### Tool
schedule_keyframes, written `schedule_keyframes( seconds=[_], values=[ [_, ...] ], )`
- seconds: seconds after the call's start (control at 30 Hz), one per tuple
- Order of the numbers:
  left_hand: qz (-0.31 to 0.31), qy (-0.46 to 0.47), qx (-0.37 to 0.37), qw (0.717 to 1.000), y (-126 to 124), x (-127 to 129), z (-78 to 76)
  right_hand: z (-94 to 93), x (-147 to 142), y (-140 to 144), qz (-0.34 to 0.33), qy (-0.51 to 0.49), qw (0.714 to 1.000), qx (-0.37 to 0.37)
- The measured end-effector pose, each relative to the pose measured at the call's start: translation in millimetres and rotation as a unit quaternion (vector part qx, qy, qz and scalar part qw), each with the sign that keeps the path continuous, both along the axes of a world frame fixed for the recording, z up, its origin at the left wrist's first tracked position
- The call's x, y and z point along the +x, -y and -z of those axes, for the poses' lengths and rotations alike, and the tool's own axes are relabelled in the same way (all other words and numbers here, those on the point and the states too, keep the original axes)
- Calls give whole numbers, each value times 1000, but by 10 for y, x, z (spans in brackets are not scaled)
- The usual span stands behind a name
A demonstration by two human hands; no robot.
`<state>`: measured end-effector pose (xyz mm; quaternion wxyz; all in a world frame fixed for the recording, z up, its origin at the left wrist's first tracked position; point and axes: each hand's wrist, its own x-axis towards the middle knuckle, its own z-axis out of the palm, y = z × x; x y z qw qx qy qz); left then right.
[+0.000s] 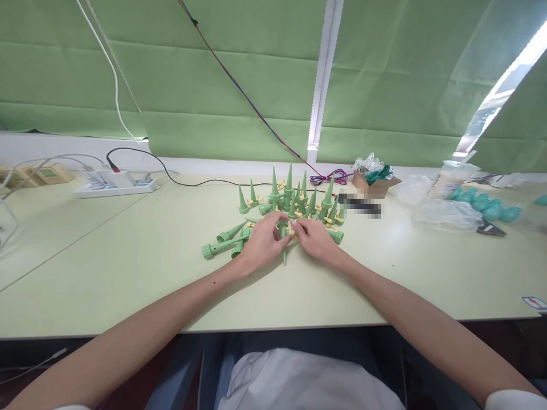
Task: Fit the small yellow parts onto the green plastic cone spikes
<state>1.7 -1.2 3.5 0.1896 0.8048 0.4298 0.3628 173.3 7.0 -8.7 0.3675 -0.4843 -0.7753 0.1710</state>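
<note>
My left hand (269, 238) is wrapped round a green plant watering spike (282, 229), its pointed end toward me and its wide cap away. Close beside it, the thumb and fingers of my right hand (315, 239) are pinched together at the spike's side. A small yellow part shows between the two hands; most of it is hidden by my fingers. Just beyond my hands stand several green spikes (289, 181) with yellow valves, points up. More spikes (226, 245) lie on their sides to the left of my left hand.
The pale table (141, 273) carries a white power strip (117, 187) at the left. Behind the spikes lie a coiled red-blue cable (335, 176) and a small cardboard box (376, 185). At the right are a plastic cup (450, 177), a clear bag (448, 215) and teal bulb-shaped pieces (491, 208).
</note>
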Motion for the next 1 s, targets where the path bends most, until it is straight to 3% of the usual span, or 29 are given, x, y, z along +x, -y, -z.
schedule_keyframes(
  seconds=[0.5, 0.77, 1.0],
  values=[
    [24, 30, 16, 999, -13, 26, 18, 44, 15, -64, 83, -55, 995, -1],
    [39, 50, 11, 998, -50, 11, 25, 74, -13, -53, 91, -70, 993, 24],
    [42, -17, 107, 993, -74, -33, 20, 106, -35, -41, 88, -84, 992, 33]
  ],
)
